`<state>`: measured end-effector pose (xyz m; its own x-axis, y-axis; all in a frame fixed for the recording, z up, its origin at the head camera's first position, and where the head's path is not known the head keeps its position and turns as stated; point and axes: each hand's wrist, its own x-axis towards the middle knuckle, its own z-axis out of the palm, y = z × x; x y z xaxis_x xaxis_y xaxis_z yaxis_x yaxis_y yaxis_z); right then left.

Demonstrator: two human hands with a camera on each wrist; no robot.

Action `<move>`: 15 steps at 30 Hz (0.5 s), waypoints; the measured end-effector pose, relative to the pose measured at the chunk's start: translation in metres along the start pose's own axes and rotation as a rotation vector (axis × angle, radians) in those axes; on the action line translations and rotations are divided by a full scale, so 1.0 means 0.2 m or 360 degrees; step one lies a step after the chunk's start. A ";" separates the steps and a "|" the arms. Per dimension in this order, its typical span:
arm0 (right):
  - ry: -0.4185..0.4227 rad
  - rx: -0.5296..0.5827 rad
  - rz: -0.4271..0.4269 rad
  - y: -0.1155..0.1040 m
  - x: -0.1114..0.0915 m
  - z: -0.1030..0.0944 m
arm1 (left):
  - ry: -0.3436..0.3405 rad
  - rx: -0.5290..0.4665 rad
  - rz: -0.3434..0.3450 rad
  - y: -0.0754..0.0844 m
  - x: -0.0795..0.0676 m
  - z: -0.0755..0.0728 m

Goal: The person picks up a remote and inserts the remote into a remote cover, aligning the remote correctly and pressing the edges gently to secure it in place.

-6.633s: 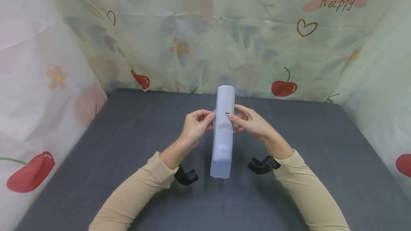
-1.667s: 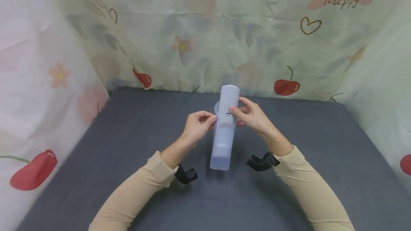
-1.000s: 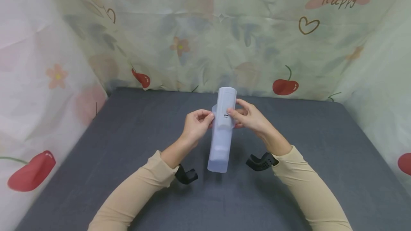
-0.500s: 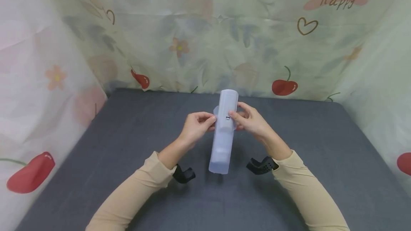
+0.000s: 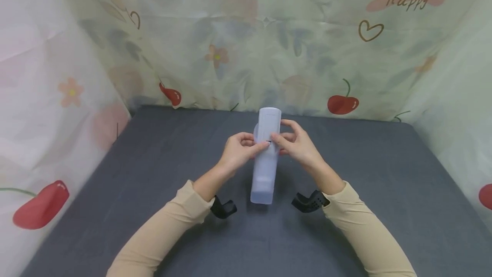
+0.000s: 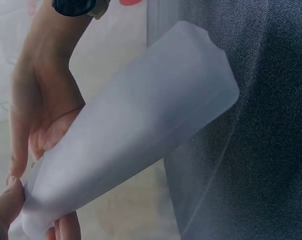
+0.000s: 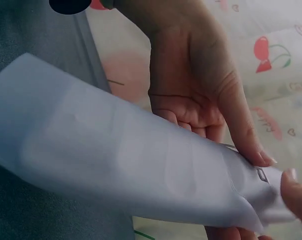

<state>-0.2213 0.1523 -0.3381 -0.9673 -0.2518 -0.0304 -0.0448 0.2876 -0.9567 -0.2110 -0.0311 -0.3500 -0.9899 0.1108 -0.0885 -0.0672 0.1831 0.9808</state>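
Both hands hold up a long white, partly see-through plastic tube-like case point(image 5: 264, 170) above the table, its far end raised. My left hand point(image 5: 239, 153) grips the left side, its thumb laid across the front near a small dark slot; its other fingers are partly hidden behind the case. On the right side my right hand point(image 5: 301, 145) pinches the case, thumb on the front just above the slot. In the right wrist view the slot point(image 7: 262, 174) lies between the two thumbs. The frosted near end point(image 6: 191, 75) fills much of the left wrist view.
A dark grey cloth-covered table point(image 5: 184, 140) lies under the hands. Patterned curtains point(image 5: 230, 20) with cherries and flowers stand at the back and both sides. Black wrist mounts point(image 5: 224, 208) hang beneath the beige sleeves point(image 5: 169, 225).
My left thumb has shifted from the case's left edge onto its front, beside the slot. The case has moved slightly left; my right hand keeps its hold.
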 end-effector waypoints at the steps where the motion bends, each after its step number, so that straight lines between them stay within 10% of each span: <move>1: 0.0001 0.0017 0.0000 0.00 0.00 0.00 | 0.0001 -0.0007 0.0007 0.00 0.00 0.00; 15: -0.0070 -0.0076 0.0037 0.08 -0.04 -0.01 | 0.0057 -0.0014 0.0112 -0.01 0.01 -0.02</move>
<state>-0.2152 0.1613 -0.3514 -0.9563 -0.2848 -0.0662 -0.0352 0.3371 -0.9408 -0.2128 -0.0355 -0.3504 -0.9960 0.0882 -0.0129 0.0021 0.1675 0.9859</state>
